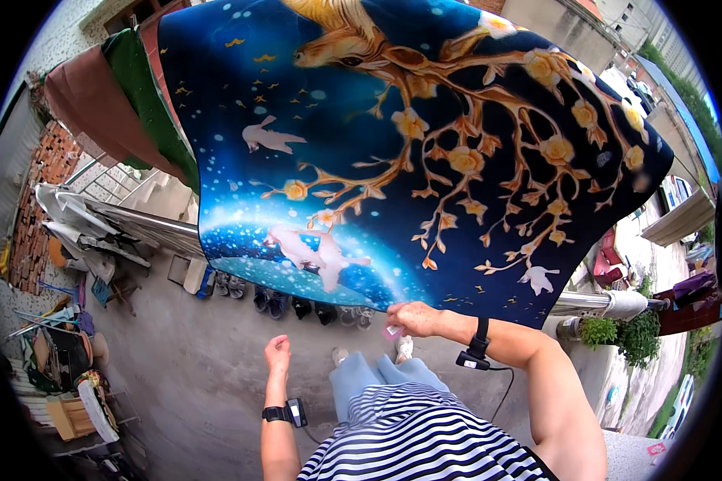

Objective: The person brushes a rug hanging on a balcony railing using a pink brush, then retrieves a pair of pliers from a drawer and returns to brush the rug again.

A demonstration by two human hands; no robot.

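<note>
A large printed cloth (349, 240), dark blue with a golden deer head, flowering antlers and white birds, hangs spread out in front of me over a metal railing. My right hand (418, 318) grips its lower edge between thumb and fingers. Just under those fingers a small pinkish tag (392, 332) shows; whether it is sewn to the cloth I cannot tell. Lower and to the left, my left hand (278, 355) is apart from the cloth, its fingers curled in loosely with nothing visible in them. Black straps with small devices circle both wrists.
Several pairs of shoes (277, 302) line the floor beneath the cloth. The railing (144, 219) shows at left, near brown and green fabric (105, 108). A wooden box (72, 418) and clutter stand lower left. Potted plants (638, 337) are at right. A cable trails from each wrist device.
</note>
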